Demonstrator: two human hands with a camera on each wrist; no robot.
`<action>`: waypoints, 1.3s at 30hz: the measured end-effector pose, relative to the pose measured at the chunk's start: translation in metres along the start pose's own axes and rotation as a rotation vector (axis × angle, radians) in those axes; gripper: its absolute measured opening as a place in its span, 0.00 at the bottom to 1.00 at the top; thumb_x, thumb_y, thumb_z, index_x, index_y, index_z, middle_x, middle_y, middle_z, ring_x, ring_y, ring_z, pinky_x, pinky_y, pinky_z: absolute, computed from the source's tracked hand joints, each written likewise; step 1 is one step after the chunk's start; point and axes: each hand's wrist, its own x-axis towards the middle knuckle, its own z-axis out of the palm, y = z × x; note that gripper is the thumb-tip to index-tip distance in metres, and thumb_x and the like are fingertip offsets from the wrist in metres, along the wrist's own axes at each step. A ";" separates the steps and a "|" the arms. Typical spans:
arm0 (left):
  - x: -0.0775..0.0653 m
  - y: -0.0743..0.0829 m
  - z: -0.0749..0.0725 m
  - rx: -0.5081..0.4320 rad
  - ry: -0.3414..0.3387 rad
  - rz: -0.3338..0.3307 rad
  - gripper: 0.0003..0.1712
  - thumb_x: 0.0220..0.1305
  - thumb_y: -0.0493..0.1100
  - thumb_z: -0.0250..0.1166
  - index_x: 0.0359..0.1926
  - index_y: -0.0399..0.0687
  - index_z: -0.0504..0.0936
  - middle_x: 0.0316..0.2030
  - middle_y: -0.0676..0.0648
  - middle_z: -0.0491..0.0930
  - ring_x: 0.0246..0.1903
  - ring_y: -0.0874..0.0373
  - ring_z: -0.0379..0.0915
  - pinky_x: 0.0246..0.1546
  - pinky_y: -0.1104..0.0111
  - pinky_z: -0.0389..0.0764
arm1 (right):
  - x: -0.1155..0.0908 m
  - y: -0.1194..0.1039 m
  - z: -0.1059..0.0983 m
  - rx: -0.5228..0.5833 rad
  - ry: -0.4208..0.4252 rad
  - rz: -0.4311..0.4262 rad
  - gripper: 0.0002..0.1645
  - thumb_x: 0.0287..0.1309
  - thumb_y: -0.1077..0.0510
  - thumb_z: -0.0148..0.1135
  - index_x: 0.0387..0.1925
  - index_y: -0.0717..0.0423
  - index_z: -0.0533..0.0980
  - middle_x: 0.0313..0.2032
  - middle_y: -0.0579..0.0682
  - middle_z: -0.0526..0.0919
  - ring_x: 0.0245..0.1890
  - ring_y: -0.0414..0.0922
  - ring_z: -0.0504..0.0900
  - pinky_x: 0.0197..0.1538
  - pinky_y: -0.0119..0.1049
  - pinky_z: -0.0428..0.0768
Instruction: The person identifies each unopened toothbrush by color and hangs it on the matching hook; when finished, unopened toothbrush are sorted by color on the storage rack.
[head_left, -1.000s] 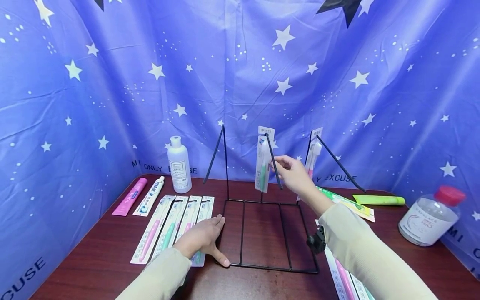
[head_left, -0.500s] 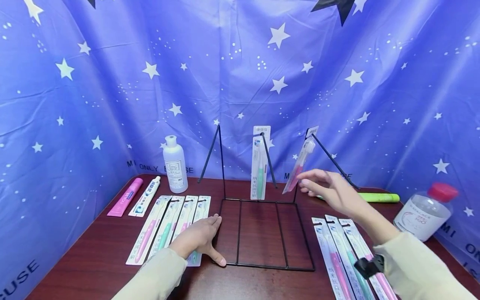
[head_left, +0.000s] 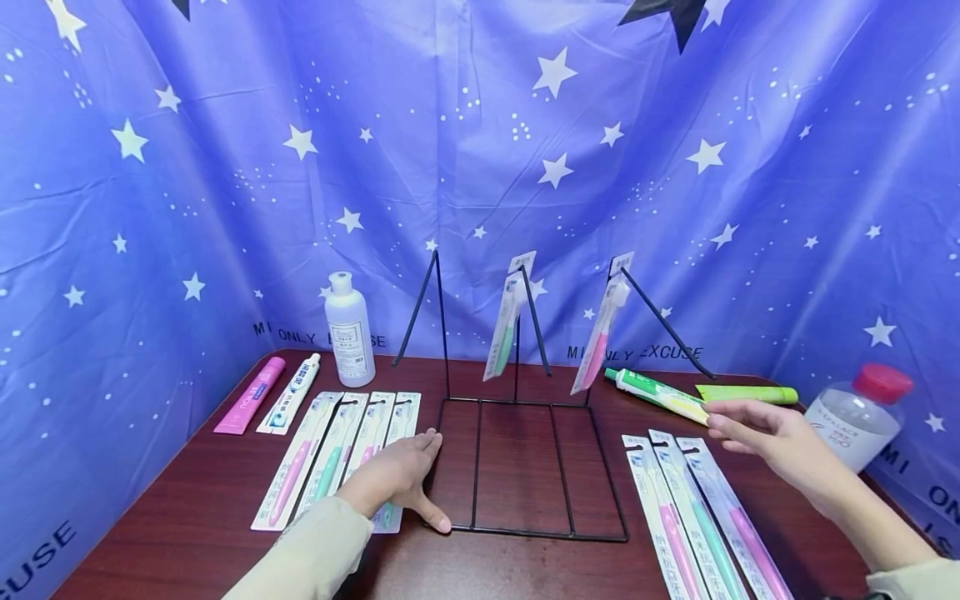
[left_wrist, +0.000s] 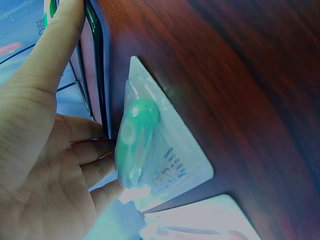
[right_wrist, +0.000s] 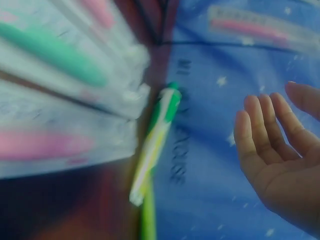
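A black wire rack (head_left: 525, 533) stands on the table with three slanting arms. From its middle arm hangs a packaged green toothbrush (head_left: 504, 325), and from its right arm a packaged pink toothbrush (head_left: 600, 333); both tilt. My left hand (head_left: 401, 475) rests at the rack's front left corner with straight fingers, thumb on the base wire. Close by those fingers lies another packaged green toothbrush (left_wrist: 140, 130). My right hand (head_left: 780, 433) is in the air, relaxed and holding nothing, above the right-hand row of packaged toothbrushes (head_left: 705, 517) and near the green and yellow toothpaste tube (head_left: 660, 393).
Several packaged toothbrushes (head_left: 300, 467) lie in a row at left. Behind them are a pink tube (head_left: 251, 396), a white toothpaste tube (head_left: 294, 393) and a white bottle (head_left: 350, 329). A lime tube (head_left: 750, 394) and a red-capped bottle (head_left: 855, 421) stand right. A starry curtain (head_left: 480, 167) encloses the back.
My right hand has let go of the hanging toothbrushes and moved right, away from the rack. The hanging packages have swung. My left hand stays at the rack.
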 end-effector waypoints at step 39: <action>-0.001 0.002 -0.001 -0.013 0.001 -0.004 0.72 0.23 0.73 0.70 0.65 0.31 0.57 0.64 0.37 0.57 0.64 0.47 0.52 0.62 0.60 0.56 | -0.024 0.073 0.016 -0.423 -0.049 0.474 0.39 0.43 0.40 0.67 0.47 0.69 0.73 0.29 0.48 0.80 0.29 0.42 0.75 0.30 0.38 0.73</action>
